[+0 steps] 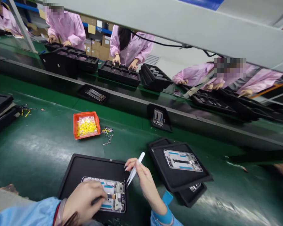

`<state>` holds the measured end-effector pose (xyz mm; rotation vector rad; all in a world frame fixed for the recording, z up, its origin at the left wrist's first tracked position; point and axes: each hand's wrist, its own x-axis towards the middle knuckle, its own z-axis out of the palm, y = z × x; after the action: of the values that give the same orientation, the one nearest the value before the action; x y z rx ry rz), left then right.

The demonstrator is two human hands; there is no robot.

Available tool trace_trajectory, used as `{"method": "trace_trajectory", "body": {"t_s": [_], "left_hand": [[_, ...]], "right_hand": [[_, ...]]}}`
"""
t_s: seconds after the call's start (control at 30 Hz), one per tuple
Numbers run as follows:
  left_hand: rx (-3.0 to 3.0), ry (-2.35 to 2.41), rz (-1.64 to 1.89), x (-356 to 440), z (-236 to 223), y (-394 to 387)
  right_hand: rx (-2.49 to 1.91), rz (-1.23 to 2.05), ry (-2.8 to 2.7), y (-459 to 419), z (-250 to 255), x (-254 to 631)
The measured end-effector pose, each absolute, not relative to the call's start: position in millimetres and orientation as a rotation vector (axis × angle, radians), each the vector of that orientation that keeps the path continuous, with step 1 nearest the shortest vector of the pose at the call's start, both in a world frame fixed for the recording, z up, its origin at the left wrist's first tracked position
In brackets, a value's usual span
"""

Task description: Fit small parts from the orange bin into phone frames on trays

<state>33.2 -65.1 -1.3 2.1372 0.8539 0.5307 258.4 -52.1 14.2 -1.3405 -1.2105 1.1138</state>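
Observation:
A phone frame with a circuit board (119,197) lies on a black tray (94,164) in front of me. My left hand (86,197) rests over the frame's left part, fingers curled. A dark, slim object (97,200) shows at those fingers; its kind is unclear. Raised at the frame's right end, my right hand (142,175) pinches white tweezers (136,169), their tips pointing down near the frame's upper right corner. Blue strips and a flat cable show on the frame. My left palm hides part of it.
A red box (74,127) holds yellow pieces, with small dark strips (107,131) beside it. Stacked trays (160,160) with another phone frame (182,160) stand at right. Trays with frames (158,117) lie along the line; several people in pink work across it.

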Motion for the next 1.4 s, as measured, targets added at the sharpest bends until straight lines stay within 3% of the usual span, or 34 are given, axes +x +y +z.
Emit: {"method": "trace_trajectory", "body": {"t_s": [0.2, 0.37, 0.73, 1.4], "left_hand": [[2.244, 0.984, 0.510, 52, -7, -72], [2.177, 1.088, 0.528, 58, -3, -56], [2.115, 1.209, 0.435, 60, -2, -54], [2.397, 1.079, 0.532, 56, -7, -55]], "right_hand": [[-1.244, 1.334, -0.813, -57, -6, 250], [-1.118, 1.385, -0.826, -66, -9, 247], [-1.316, 1.063, -1.378, -90, -25, 248], [-1.225, 0.797, -1.689, -90, -14, 241]]}}
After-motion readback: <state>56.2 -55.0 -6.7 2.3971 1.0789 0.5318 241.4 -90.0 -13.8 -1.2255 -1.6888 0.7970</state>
